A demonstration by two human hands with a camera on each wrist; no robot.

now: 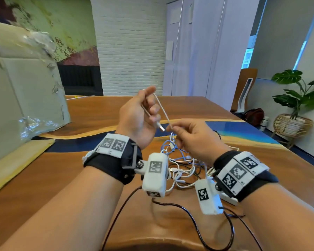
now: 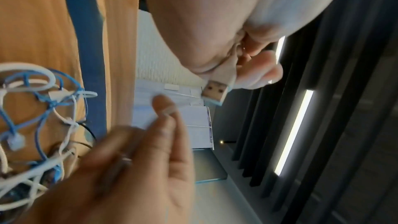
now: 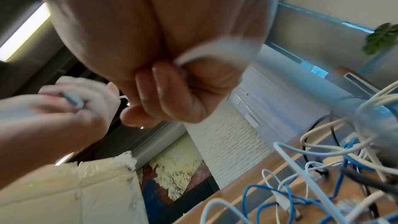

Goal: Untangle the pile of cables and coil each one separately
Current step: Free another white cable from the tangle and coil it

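Cables lie in a tangled pile (image 1: 184, 164) on the wooden table (image 1: 91, 109), white, blue and black strands knotted together near the middle of the near half, directly under the raised wrists. Above it, the left hand (image 1: 138, 118) is curled round a white cable (image 1: 162, 109), whose USB plug (image 2: 215, 94) sticks out below the fingers. That cable loops up over the left fingertips and slants down to the right hand (image 1: 194, 138), which pinches it between thumb and forefinger just beside the plug. Both hands hover clear of the tabletop, close together but not touching. A large cardboard box (image 1: 22, 91) stands along the left edge, with a flat envelope (image 1: 16, 160) in front of it. Bare wood stretches beyond the hands toward the far edge and to the right edge. A black cable (image 1: 198, 223) curves across the near edge.
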